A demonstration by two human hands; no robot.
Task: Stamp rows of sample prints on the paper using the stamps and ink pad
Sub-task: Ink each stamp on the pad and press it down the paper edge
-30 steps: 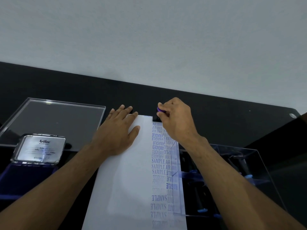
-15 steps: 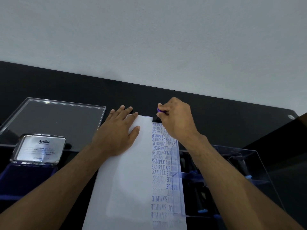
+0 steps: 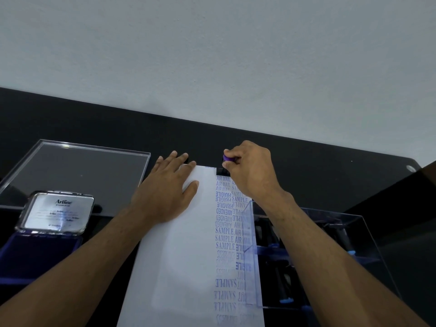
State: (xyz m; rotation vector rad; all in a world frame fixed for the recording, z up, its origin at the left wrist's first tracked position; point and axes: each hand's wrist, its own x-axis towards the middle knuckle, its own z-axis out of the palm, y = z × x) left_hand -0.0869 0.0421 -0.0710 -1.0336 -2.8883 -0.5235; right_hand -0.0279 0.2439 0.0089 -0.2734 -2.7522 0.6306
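Ink pad (image 3: 41, 251) left of paper (image 3: 188, 256)

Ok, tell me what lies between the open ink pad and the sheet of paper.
In the head view, the left forearm crosses the dark table between the ink pad and the paper; the left hand presses on the paper.

Matt white paper (image 3: 179, 256); glossy metal ink pad lid (image 3: 57, 214).
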